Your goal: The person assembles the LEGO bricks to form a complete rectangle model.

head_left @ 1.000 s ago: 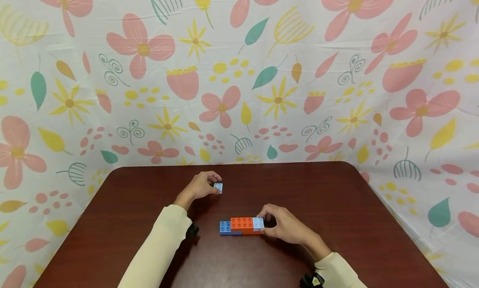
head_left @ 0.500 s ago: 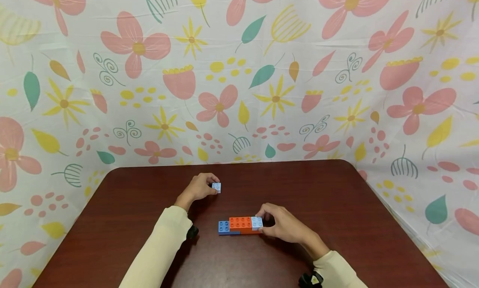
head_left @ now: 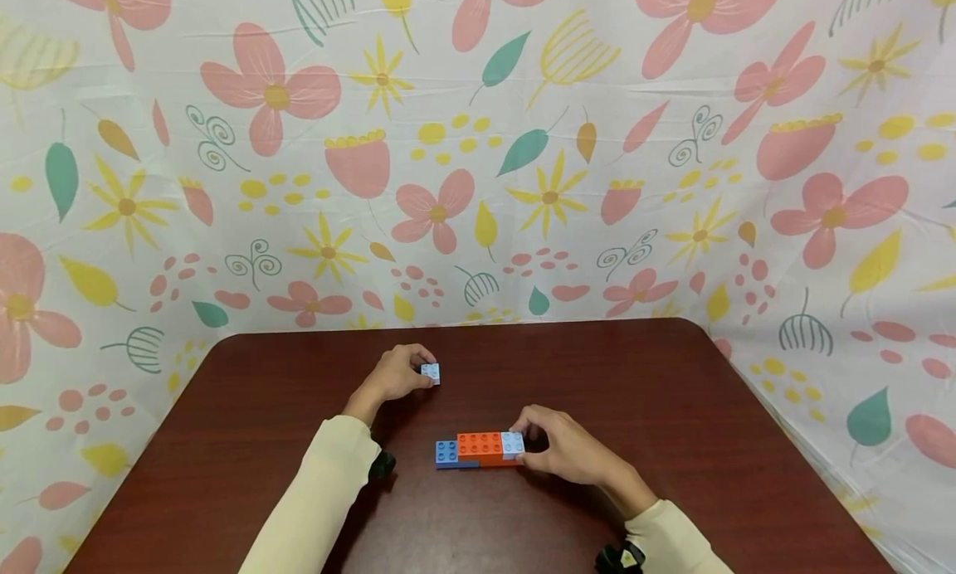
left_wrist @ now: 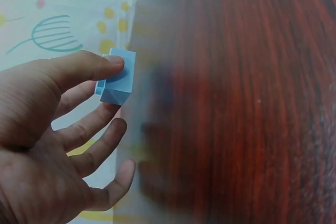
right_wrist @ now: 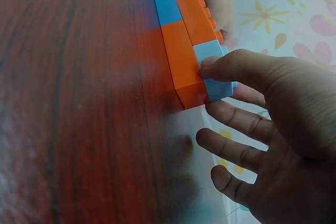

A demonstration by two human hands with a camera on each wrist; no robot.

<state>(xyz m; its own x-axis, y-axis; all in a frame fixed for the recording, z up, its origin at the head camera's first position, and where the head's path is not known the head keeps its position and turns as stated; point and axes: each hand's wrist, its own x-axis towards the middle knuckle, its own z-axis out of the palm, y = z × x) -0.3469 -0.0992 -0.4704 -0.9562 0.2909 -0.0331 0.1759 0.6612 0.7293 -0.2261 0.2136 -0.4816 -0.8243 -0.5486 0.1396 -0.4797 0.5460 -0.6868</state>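
Observation:
My left hand (head_left: 397, 372) pinches a small light blue toy building brick (head_left: 430, 373) between thumb and fingers toward the back of the table. In the left wrist view, the thumb presses on the flat side of that brick (left_wrist: 122, 77). Nearer the front, my right hand (head_left: 573, 451) pinches another light blue brick (head_left: 512, 445) at the right end of a two-layer row. Beside it in the top layer sits an orange brick (head_left: 480, 445). Beneath these, the bottom layer joins a blue brick (head_left: 446, 453), its studs bare at the left end, to an orange brick (right_wrist: 181, 59).
The row lies on a dark reddish-brown wooden table (head_left: 642, 375) with rounded back corners. Behind it and to the sides hangs a white cloth (head_left: 553, 234) printed with flowers and leaves. A black strapped device (head_left: 621, 557) sits at the right wrist.
The head view has shifted slightly. My left hand has drifted a little to the left with its light blue brick. The right hand keeps its grip on the row.

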